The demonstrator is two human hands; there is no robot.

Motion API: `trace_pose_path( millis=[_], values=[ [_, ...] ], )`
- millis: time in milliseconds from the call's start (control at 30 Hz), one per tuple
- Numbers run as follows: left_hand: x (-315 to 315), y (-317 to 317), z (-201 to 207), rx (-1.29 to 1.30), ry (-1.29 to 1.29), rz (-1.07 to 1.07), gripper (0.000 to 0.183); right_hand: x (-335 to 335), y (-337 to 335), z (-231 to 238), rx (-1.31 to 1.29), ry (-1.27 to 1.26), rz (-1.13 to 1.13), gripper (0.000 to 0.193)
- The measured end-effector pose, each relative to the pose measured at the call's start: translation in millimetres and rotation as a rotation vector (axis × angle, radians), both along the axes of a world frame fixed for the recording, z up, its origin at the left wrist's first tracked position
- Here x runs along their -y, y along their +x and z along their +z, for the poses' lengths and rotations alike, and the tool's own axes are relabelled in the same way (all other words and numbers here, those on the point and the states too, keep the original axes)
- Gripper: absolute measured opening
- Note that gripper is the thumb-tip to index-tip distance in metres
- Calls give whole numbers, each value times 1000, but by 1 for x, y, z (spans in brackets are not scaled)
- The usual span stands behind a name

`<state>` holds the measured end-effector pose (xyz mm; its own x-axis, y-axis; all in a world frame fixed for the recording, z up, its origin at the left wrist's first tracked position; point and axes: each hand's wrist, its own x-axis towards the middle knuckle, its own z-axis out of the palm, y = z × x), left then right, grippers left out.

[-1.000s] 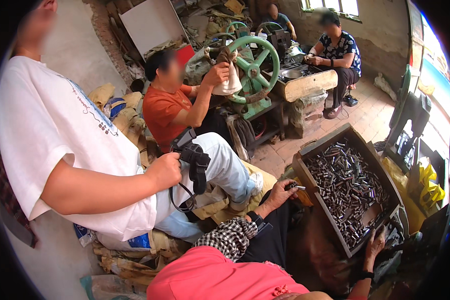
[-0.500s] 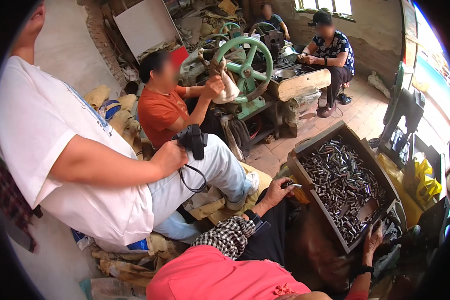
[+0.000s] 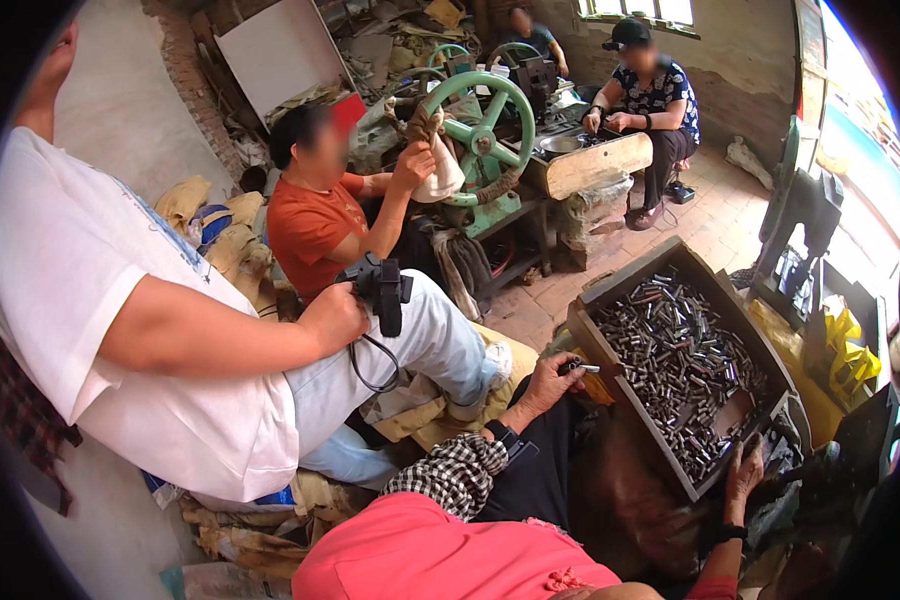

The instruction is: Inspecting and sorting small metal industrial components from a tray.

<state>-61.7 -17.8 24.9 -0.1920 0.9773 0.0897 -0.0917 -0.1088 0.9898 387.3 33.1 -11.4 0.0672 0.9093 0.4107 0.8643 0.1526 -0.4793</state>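
Observation:
A wooden tray (image 3: 620, 402) with tall sides is tilted in front of me, heaped with small dark and shiny metal cylinders (image 3: 675, 350). My left hand (image 3: 546, 388) is beside the tray's left wall, fingers closed around a few of the same short metal cylinders (image 3: 576, 366). One bright piece sticks out past the fingertips toward the tray. At the tray's near right corner, my right hand (image 3: 744, 474) grips the edge, its fingers along the outside and rim. Part of that grip is hidden by shadow.
To my left a person in a white shirt holds a black strapped device (image 3: 378, 290). Beyond, a person in orange sits at a green handwheel (image 3: 482, 140). Two others sit farther back near a wooden bench (image 3: 598, 168). Yellow bags (image 3: 842, 350) lie right of the tray.
The whole view has shifted slightly. My left hand keeps the metal pieces beside the tray, and my right hand stays at its corner. The far person's hands have moved a little.

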Motion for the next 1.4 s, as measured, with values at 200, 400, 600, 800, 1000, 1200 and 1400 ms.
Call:
trace_pose_path(
  millis=[200, 400, 600, 800, 1000, 1200, 1400],
  values=[
    [2, 2, 4, 38, -13, -11, 21, 3, -3, 3, 18, 7, 8, 45],
    [-4, 6, 4, 57, 2, -29, 20, 2, -4, 0, 63, -21, -14, 44],
    [-4, 9, 6, 42, -32, -40, 18, 3, -9, 4, 62, -50, -27, 43],
    [-1, 2, 2, 5, 16, -21, 16, 5, -10, 3, 15, -72, -10, 44],
    [6, -11, -5, -38, -14, 18, 21, -2, -5, -10, 47, -67, -32, 46],
    [16, -23, -4, -133, 33, 75, 22, -3, -4, -15, 55, -61, -1, 49],
    [24, -28, -1, -150, 39, 80, 26, -2, -5, -18, 52, -75, 0, 49]
  ],
)
